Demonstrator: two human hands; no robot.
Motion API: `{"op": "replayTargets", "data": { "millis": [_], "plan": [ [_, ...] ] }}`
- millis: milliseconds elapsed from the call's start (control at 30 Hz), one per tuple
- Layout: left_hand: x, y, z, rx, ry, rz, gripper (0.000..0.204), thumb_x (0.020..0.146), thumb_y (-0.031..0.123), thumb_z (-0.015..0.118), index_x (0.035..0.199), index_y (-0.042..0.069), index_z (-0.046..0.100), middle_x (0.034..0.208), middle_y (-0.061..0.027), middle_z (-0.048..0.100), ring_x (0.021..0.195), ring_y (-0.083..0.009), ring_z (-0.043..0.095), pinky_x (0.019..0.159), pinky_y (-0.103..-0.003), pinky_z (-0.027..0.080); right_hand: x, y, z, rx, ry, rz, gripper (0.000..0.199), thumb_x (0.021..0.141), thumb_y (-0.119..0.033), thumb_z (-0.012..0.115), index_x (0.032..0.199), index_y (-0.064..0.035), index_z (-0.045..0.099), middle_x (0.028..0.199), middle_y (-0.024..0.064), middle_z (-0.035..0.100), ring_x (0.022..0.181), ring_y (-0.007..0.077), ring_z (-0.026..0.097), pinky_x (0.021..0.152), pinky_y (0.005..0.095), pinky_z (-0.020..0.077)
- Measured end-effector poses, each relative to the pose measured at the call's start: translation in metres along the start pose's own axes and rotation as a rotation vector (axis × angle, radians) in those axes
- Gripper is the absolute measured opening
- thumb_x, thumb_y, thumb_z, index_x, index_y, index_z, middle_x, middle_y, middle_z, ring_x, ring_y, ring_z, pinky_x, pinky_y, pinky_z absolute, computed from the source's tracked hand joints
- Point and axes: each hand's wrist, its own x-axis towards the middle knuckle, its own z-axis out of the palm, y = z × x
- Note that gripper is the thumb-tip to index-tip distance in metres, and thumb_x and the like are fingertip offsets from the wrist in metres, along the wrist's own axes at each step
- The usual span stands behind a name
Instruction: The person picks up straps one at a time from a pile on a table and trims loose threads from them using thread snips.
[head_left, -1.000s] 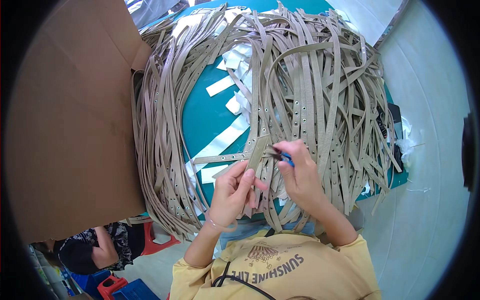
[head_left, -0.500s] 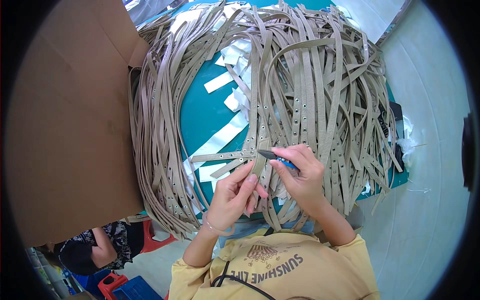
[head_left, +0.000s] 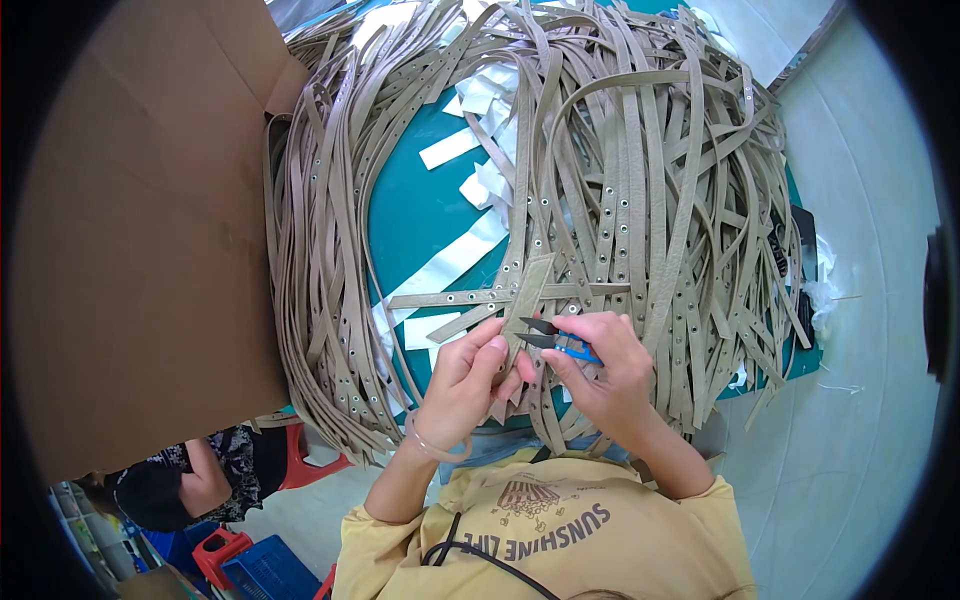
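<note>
My left hand [head_left: 467, 378] is closed on a taupe strap [head_left: 527, 298], pinching it between thumb and fingers near the table's front edge. In my right hand [head_left: 608, 368] is a pair of blue-handled thread snips [head_left: 572, 347]. Their two dark blades are spread apart, with the tips at the side of the held strap, close to my left fingers. A strap with metal eyelets [head_left: 470, 298] lies crosswise just beyond. Part of the held strap is hidden behind my left fingers.
Many similar straps [head_left: 650, 190] are heaped at the right, and a hanging bundle [head_left: 325, 250] curves along the left. White strips [head_left: 450, 262] lie on the green tabletop [head_left: 405, 225]. A large cardboard box [head_left: 150, 240] stands at the left. Behind it sits another person [head_left: 190, 485].
The snips' blades have gone from closed together to spread apart. The held strap now shows more length beyond my left fingers. The whole view has shifted slightly.
</note>
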Motion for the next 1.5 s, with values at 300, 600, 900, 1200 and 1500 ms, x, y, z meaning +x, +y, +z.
{"op": "replayTargets", "data": {
  "millis": [300, 600, 900, 1200, 1500],
  "plan": [
    [-0.004, -0.011, 0.0, 0.028, 0.035, 0.015, 0.037, 0.096, 0.011, 0.036, 0.129, -0.002, 0.041, 0.081, -0.0056, 0.059, 0.056, -0.006, 0.043, 0.05, -0.019, 0.036, 0.0, -0.004, 0.005, -0.015, 0.069, 0.019, 0.03, 0.068, -0.007, 0.074, 0.095, -0.0044, 0.062, 0.084, 0.009, 0.061, 0.072, 0.0228, 0.057, 0.062, 0.0303, 0.0414],
    [-0.005, -0.013, 0.001, 0.018, 0.047, 0.042, 0.036, 0.095, 0.01, 0.037, 0.129, -0.001, 0.042, 0.081, -0.0047, 0.057, 0.056, -0.0057, 0.043, 0.049, -0.019, 0.035, -0.001, -0.006, 0.006, 0.0, 0.08, 0.013, 0.029, 0.068, -0.007, 0.074, 0.095, -0.004, 0.063, 0.084, 0.009, 0.061, 0.072, 0.0226, 0.057, 0.065, 0.0298, 0.0434],
    [-0.006, -0.009, 0.004, 0.018, 0.045, 0.042, 0.035, 0.096, 0.011, 0.036, 0.127, -0.002, 0.043, 0.082, -0.0045, 0.057, 0.056, -0.0055, 0.042, 0.05, -0.019, 0.035, 0.002, -0.003, 0.006, 0.112, 0.039, 0.071, 0.025, 0.07, -0.005, 0.073, 0.093, -0.0027, 0.063, 0.083, 0.0092, 0.061, 0.071, 0.0216, 0.056, 0.064, 0.0291, 0.0431],
    [-0.007, -0.003, 0.009, 0.029, 0.052, 0.041, 0.027, 0.096, 0.011, 0.035, 0.113, -0.002, 0.051, 0.078, -0.002, 0.054, 0.057, -0.0045, 0.041, 0.05, -0.019, 0.034, 0.004, -0.003, 0.005, 0.103, 0.04, 0.072, 0.023, 0.07, -0.005, 0.073, 0.091, -0.003, 0.063, 0.08, 0.0083, 0.06, 0.07, 0.0207, 0.054, 0.063, 0.0288, 0.0427],
    [-0.006, -0.003, 0.009, 0.004, 0.043, -0.003, 0.03, 0.096, 0.012, 0.034, 0.115, -0.002, 0.051, 0.079, -0.0014, 0.055, 0.057, -0.0042, 0.042, 0.05, -0.018, 0.032, 0.004, 0.002, 0.009, 0.168, 0.042, 0.144, 0.02, 0.072, -0.003, 0.07, 0.09, -0.0028, 0.063, 0.08, 0.0086, 0.06, 0.07, 0.0203, 0.054, 0.063, 0.0282, 0.0428]
  ]
}}
